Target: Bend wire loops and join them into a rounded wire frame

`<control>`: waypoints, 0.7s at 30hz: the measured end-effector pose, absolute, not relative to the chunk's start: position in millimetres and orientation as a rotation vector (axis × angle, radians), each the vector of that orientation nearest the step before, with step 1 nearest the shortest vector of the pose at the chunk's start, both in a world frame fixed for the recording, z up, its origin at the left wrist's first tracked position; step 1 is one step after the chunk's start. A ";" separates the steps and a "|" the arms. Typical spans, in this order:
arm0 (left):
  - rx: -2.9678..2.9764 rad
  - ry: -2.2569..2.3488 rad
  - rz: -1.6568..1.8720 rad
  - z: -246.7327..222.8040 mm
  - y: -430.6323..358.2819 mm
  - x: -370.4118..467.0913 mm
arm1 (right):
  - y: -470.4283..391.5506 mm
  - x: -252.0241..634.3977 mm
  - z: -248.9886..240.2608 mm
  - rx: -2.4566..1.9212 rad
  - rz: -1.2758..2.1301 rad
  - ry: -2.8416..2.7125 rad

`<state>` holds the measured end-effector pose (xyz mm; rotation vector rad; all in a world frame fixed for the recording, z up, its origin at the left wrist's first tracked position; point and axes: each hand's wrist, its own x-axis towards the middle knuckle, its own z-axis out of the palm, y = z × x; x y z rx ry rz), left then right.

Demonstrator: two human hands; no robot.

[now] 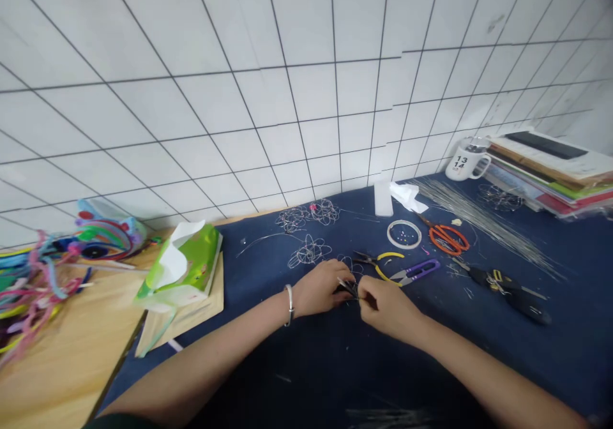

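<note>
My left hand (322, 287), with a silver bangle at its wrist, pinches thin wire pieces (352, 287) above the dark blue cloth. Close against it on the right, my right hand (387, 304) has its fingers curled closed at the other side of the wires. What exactly sits inside its grip is too small to tell. Just beyond both hands lie looped wire shapes (309, 251), and yellow-handled pliers (389, 263) rest beside purple scissors (416, 272).
Orange-handled scissors (447, 239), a white ring dish (404, 234), black cutters (512, 292) and a long wire bundle (483, 218) lie right. A mug (463, 164) and stacked books (550, 167) stand behind. Left are a tissue pack (196, 269) and colourful pipe cleaners (43, 288).
</note>
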<state>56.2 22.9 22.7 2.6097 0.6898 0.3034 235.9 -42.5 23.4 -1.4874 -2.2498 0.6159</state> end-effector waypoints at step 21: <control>2.508 1.172 0.333 13.6 60.9 14.7 | -2.4 260.8 5.2 -1.710 0.792 -1.898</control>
